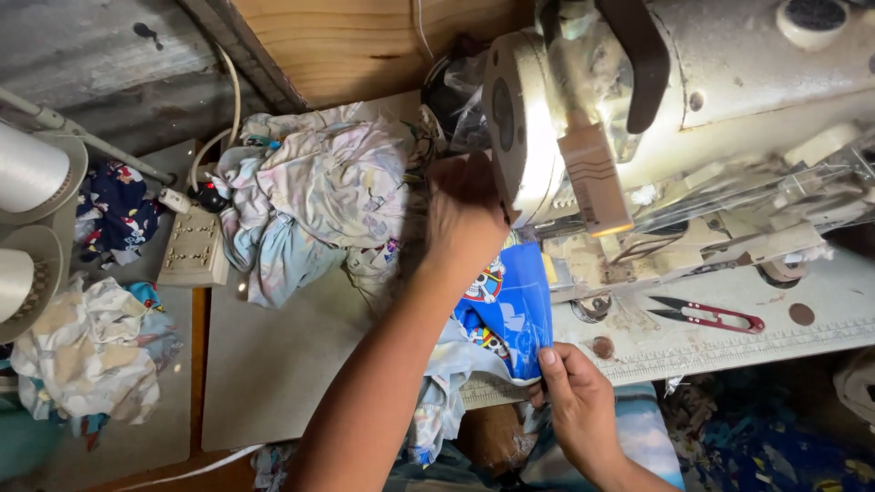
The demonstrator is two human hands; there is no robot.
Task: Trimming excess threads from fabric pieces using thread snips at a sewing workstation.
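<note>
Blue printed fabric (510,314) lies in the lower centre of the frame, spread from the desk (273,364) edge up toward the foot of the sewing machine (638,137). Nearest the camera, the right hand (574,401) pinches the cloth's lower edge, its grip clenched on the blue piece with the thumb on top. Just above, the left hand (465,214) reaches across the middle of the frame to the cloth's far end beside the machine head; its fingers curl out of sight behind the cloth, so I cannot tell whether that grip is clamped or merely resting.

To the right, on the machine bed, red-handled thread snips (706,316) lie well apart from both hands. Further up, left of centre, a heap of pale printed fabric pieces (319,196) sits on the desk, with a beige power strip (193,248) just beside it. At the far left edge stand white thread cones (27,169), and another crumpled pile of scraps (87,351) lies below them.

As I judge it, the left fingers sit very close to the needle area, so a start of the machine could catch them. The cloth held at only two points could also pucker or skew, and the loose pale heap nearby could be dragged in.
</note>
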